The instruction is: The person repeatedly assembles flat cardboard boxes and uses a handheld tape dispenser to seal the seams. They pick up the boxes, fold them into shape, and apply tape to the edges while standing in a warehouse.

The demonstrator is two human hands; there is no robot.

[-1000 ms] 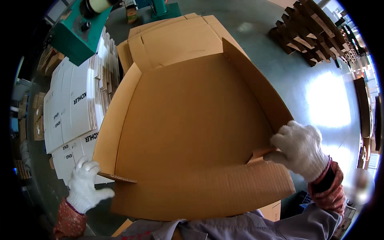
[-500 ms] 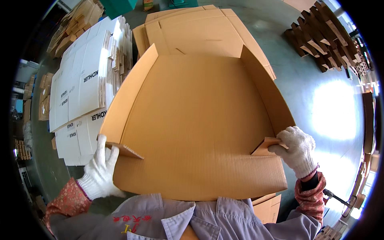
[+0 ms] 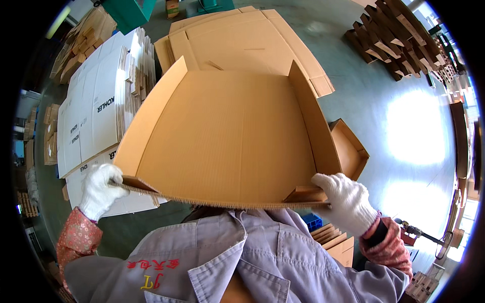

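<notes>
Tray position: large, shallow, open tray of brown corrugated cardboard [image 3: 227, 131], in front of the person's chest; its far edge overlaps the view of a stack of flat brown cardboard sheets [image 3: 242, 40], contact not discernible.
Left wall: long brown strip [image 3: 151, 116], folded up, leaning slightly outward.
Left corner flap: short brown cardboard tab [image 3: 139, 184], turned inward.
Floor panel: plain, matt, faintly ribbed lengthwise.
Near rim: thin toothed edge [image 3: 227, 204], bowed toward the chest.
Right corner flap: short brown tab [image 3: 305, 194], turned inward.
Right wall: long brown strip [image 3: 313, 121], folded up.
Left hand: white knit glove [image 3: 101, 189]; fingers bent and together, pinching the tray's near-left corner; thumb position unclear.
Right hand: white knit glove [image 3: 346, 202]; fingers curled, gripping the near-right corner beside the flap; fingertips partly hidden.
</notes>
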